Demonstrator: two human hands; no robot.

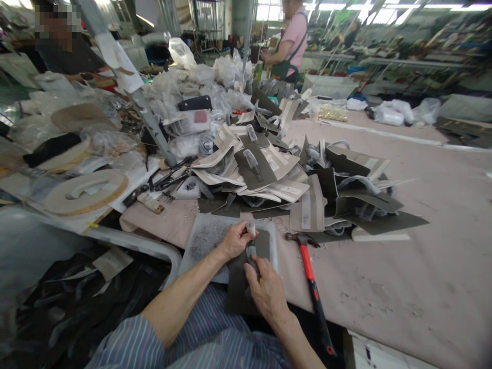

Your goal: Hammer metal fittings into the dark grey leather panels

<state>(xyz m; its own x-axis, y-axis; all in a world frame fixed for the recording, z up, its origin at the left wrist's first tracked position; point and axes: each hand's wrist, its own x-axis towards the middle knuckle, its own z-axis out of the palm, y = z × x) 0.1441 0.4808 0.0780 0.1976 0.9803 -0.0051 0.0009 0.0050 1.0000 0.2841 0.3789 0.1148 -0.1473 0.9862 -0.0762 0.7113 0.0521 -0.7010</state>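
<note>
My left hand (pixel 235 241) is closed on a short, upright cylindrical tool with a pale round top (pixel 250 228); its lower end is hard to make out. Under it lies a dark olive flat panel (pixel 238 287), partly on a speckled white slab (pixel 209 236) and reaching over the table's front edge toward my lap. A plastic-wrapped strap (pixel 251 251) runs along the panel. My right hand (pixel 267 287) rests low on the panel, thumb and fingers around the strap. To the right of the slab, a claw hammer (pixel 309 266) with a red and black handle lies untouched.
Beyond the slab are piled panels (pixel 269 169) with wrapped straps. Hand tools (pixel 169 179), a brush (pixel 151 203) and a tape roll (pixel 86 192) lie left, near a slanted metal post (pixel 149 118). More dark pieces (pixel 96 302) fill a bin lower left. Two people stand farther back.
</note>
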